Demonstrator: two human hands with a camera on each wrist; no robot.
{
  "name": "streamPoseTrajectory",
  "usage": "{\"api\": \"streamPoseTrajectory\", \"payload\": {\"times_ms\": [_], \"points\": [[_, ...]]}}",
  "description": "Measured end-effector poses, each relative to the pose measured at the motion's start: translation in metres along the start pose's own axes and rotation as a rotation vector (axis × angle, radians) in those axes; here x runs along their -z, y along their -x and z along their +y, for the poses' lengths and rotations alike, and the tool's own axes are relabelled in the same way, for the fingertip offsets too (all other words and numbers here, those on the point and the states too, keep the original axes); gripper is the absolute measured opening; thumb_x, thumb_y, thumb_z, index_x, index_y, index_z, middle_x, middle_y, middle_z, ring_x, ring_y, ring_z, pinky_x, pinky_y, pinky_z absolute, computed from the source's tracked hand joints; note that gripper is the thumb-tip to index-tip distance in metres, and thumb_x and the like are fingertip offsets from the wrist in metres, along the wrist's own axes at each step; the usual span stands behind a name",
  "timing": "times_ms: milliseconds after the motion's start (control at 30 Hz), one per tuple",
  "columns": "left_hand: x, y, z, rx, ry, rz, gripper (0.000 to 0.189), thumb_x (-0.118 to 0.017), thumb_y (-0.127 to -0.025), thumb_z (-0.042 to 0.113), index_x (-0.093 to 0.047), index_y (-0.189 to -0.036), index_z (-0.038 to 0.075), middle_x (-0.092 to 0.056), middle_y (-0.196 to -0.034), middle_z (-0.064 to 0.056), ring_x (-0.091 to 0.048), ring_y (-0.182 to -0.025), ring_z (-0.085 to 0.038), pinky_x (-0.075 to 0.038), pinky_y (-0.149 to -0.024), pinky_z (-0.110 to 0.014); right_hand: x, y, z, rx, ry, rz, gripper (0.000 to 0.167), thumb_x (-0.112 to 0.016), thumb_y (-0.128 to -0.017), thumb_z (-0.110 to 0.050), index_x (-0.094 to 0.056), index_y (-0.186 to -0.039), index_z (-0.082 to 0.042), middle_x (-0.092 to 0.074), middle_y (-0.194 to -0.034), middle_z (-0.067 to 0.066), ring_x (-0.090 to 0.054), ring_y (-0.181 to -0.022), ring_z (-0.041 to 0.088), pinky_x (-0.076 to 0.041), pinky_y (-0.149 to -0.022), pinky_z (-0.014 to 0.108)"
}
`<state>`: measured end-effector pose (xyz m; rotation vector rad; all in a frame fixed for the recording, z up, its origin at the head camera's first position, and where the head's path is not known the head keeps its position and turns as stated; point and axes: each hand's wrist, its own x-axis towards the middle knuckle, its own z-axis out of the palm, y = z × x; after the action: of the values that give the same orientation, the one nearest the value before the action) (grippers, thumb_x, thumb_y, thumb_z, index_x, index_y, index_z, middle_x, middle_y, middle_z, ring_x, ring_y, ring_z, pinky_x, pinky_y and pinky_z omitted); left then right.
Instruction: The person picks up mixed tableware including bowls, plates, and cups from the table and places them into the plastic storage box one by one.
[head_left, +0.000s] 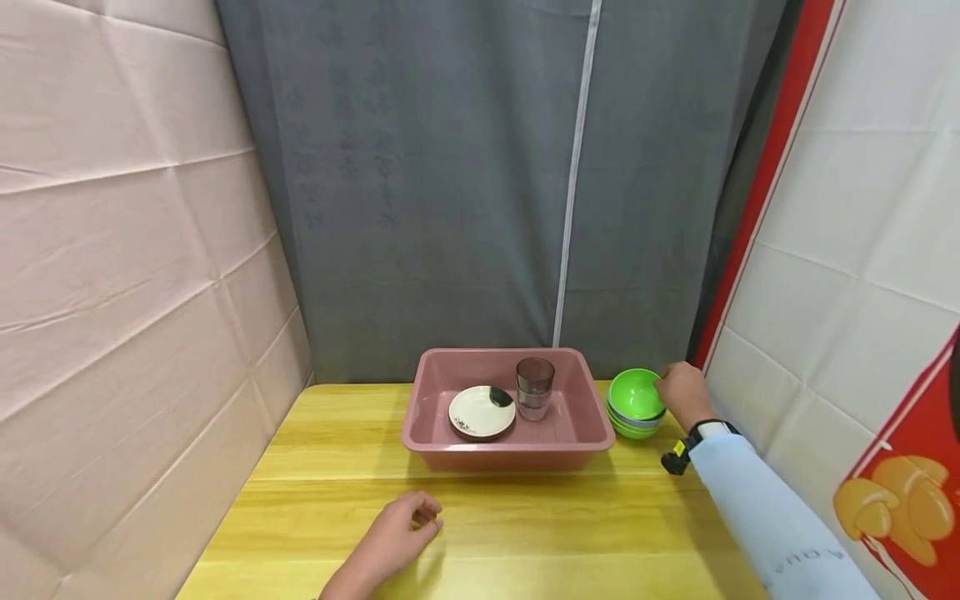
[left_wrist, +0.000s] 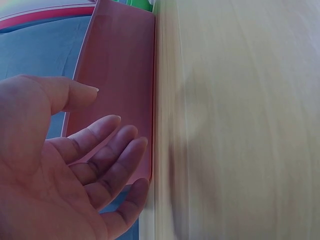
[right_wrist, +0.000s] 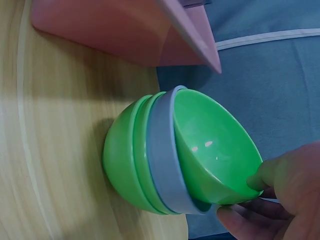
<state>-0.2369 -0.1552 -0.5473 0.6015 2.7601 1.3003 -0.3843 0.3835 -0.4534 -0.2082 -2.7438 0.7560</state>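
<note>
Lower left of centre, the left hand hovers over the yellow wood-grain table, fingers loosely curved, thumb apart. Mid-frame, the pink rectangular basin holds a round white dark-patched plate, smoky see-through drinkware beside it. And right of centre, the right hand pinches the rim of a glossy green round bowl, tilted in a grey-blue bowl atop two green bowls!

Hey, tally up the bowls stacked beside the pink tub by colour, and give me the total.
Green bowls: 3
Grey-blue bowl: 1
Total: 4
</note>
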Motion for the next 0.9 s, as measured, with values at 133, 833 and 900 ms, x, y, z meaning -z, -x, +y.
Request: {"api": "streamPoseTrajectory", "payload": {"times_ms": [133,833,900], "points": [[0.001,0.001,-0.001,0.009,0.020,-0.014,0.018,-0.076,-0.105,0.020,-0.074,-0.116,0.005,-0.071,-0.104,0.005,-0.068,-0.097,-0.015,-0.061,-0.084,-0.036,0.006,0.003,0.001,-0.025,-0.054,-0.003,0.031,-0.062,-0.103,-0.004,-0.072,-0.118,0.020,-0.073,-0.115,0.039,-0.070,-0.099,0.049,-0.063,-0.088,0.062],[0.013,-0.002,0.001,0.068,-0.022,0.048,0.018,-0.076,-0.105,0.021,-0.075,-0.116,0.008,-0.071,-0.101,0.007,-0.066,-0.098,-0.015,-0.057,-0.082,-0.035,0.051,0.050,0.002,-0.006,-0.310,-0.110,0.038,-0.060,-0.111,-0.014,-0.069,-0.123,0.021,-0.069,-0.117,0.035,-0.073,-0.082,0.022,-0.068,-0.071,0.040],[0.014,-0.003,0.001,0.076,-0.027,0.066,0.017,-0.077,-0.104,0.020,-0.075,-0.116,0.008,-0.071,-0.101,0.007,-0.066,-0.097,-0.015,-0.057,-0.082,-0.035,0.051,0.057,-0.003,-0.001,-0.337,-0.118,0.038,-0.060,-0.111,-0.015,-0.069,-0.124,0.020,-0.069,-0.117,0.033,-0.072,-0.084,0.021,-0.068,-0.072,0.040]]}}
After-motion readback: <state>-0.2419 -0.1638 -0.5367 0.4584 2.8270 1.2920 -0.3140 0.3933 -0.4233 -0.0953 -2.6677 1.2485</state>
